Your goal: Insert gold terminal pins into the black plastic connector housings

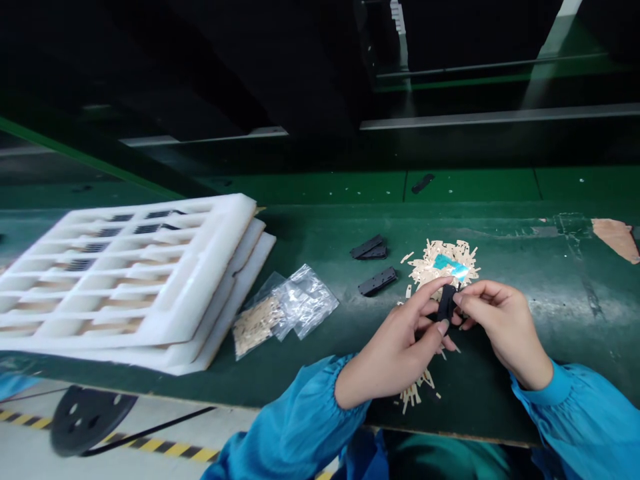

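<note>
Between the fingers and thumb of my left hand [400,347] is a small black plastic part [447,303], tilted upright. My right hand [500,317] pinches at the part's right side; whatever its fingertips hold is too small to make out. Just beyond both hands lies a pile of small cream-coloured flat pieces [433,257], with a shiny blue scrap [450,265] on top. More cream pieces [413,397] are scattered below my left wrist. Left of the pile rest a black part [377,281] and, a little farther back, overlapping black parts [370,248].
At the left stands a stack of white foam trays [200,287], the top one holding some dark parts in its slots. Beside it lie clear plastic bags [313,303], one with cream pieces [257,323] inside. Another black piece [423,183] lies at the back of the green bench [560,320].
</note>
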{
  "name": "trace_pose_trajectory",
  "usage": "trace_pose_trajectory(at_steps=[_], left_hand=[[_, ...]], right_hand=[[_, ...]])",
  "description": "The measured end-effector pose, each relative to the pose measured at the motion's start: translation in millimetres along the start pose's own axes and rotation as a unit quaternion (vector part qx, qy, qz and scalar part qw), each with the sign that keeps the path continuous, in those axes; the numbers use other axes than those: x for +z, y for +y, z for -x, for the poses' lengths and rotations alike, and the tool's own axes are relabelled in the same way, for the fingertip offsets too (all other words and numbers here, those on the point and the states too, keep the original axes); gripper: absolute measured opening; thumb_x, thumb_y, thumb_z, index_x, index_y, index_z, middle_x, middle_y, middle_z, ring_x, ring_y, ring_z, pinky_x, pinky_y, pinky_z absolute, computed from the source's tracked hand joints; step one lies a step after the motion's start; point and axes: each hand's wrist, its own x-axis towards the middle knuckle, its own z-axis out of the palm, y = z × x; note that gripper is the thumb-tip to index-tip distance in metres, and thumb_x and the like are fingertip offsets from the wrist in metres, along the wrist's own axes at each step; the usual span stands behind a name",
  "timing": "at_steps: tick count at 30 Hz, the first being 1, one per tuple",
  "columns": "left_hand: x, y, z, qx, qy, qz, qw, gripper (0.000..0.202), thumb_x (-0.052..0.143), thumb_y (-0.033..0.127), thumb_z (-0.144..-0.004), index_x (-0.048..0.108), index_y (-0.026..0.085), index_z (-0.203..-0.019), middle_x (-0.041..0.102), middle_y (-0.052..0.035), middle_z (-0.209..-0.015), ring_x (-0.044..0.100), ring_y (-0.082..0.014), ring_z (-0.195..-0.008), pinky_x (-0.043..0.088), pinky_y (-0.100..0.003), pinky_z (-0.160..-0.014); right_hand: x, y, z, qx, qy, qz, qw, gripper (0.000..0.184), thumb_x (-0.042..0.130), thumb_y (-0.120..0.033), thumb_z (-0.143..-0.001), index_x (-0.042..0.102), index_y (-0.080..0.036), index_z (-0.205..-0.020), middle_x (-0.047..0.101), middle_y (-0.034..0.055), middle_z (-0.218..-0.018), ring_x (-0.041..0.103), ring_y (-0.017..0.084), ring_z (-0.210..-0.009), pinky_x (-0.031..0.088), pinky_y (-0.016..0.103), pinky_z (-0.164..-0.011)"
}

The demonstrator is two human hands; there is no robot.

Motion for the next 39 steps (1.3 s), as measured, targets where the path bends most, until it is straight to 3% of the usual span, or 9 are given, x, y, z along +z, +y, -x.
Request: trace_pose_trajectory(at_steps=[30, 39], left_hand=[[0.5, -0.6, 1.0, -0.017, 0.01, 0.003, 1.0, 0.057, 0.051, 0.015, -0.101, 0.037, 0.025, -0.155, 0.067, -0.0078, -0.108, 0.072, -0.017, -0.079, 0.06, -0.032, -0.073], [-0.1, 0.4, 1.8, -0.029, 0.009, 0.016, 0.999, 0.057, 0.052, 0.016, -0.101, 0.037, 0.027, -0.155, 0.065, -0.007, -0.107, 0.073, -0.0172, -0.081, 0.058, -0.028, -0.069]], right_hand=[[4.3, -1.3, 1.3, -0.001, 0.021, 0.008, 1.0, 0.016, 0.081, -0.031, -0.07, 0.073, -0.018, -0.068, 0.07, 0.0031, -0.056, 0.065, 0.015, -0.052, 0.054, 0.024, -0.05], [5.8, 3.8, 3.9, -0.038, 0.035, 0.026, 0.998, 0.012, 0.079, -0.028, -0.076, 0.074, -0.019, -0.071, 0.07, 0.0016, -0.058, 0.066, 0.014, -0.054, 0.055, 0.025, -0.054]])
